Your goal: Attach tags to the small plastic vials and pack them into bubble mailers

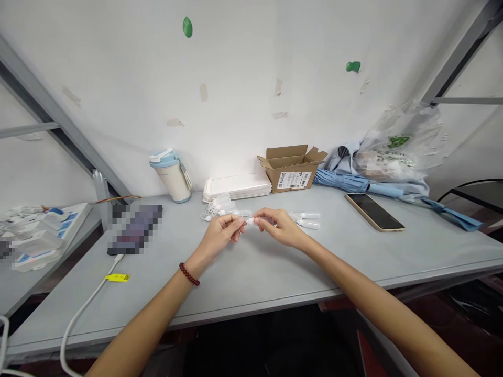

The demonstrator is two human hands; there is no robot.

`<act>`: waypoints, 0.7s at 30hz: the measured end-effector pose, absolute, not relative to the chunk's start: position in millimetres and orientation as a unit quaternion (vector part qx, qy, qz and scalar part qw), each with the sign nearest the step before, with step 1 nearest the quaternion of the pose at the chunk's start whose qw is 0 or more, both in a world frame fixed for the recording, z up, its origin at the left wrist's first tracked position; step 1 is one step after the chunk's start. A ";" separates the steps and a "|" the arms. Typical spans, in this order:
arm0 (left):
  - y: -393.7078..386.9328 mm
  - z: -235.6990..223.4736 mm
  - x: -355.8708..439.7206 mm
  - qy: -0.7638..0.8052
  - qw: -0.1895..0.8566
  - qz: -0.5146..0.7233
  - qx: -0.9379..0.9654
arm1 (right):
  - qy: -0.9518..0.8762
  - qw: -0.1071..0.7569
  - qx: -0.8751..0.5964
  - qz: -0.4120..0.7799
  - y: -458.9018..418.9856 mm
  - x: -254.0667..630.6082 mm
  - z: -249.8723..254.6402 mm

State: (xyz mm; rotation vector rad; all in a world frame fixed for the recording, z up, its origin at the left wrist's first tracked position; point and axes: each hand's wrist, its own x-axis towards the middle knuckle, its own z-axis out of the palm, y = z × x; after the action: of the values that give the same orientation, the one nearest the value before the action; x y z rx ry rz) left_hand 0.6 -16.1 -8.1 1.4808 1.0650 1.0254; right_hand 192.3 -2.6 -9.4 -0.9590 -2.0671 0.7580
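My left hand (220, 234) and my right hand (278, 226) meet over the middle of the grey table (251, 277). Both pinch a small clear plastic tube with a white end (248, 221) between their fingertips. A dark red bead bracelet (189, 274) sits on my left wrist. Behind the hands lie more clear tubes (308, 220) to the right and a small heap of clear and white parts (222, 207) to the left.
Against the wall stand a blue-lidded cup (172, 175), a stack of white trays (237, 186) and an open cardboard box (291, 167). A phone (374, 211), a blue umbrella (346, 181) and a plastic bag (401, 144) lie right. A white cable (84, 309) runs left.
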 end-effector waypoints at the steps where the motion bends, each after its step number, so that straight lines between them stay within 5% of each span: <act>1: -16.0 -7.2 0.6 0.441 0.499 0.421 0.616 | -0.804 0.359 -0.372 0.293 -2.1 192.5 -9.8; 12: 6.0 13.6 -58.2 0.516 0.428 0.433 0.602 | -0.802 0.355 -0.451 0.168 26.4 229.4 -4.9; 21: 17.6 0.7 -73.1 0.573 0.393 0.419 0.585 | -0.798 0.189 -0.565 0.095 51.2 276.1 -8.1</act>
State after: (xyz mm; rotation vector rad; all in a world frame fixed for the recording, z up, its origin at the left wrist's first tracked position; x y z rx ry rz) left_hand -73.1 17.6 0.7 1.4839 1.4534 1.0646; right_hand 276.1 51.2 -8.1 -1.5879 -2.2436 0.2685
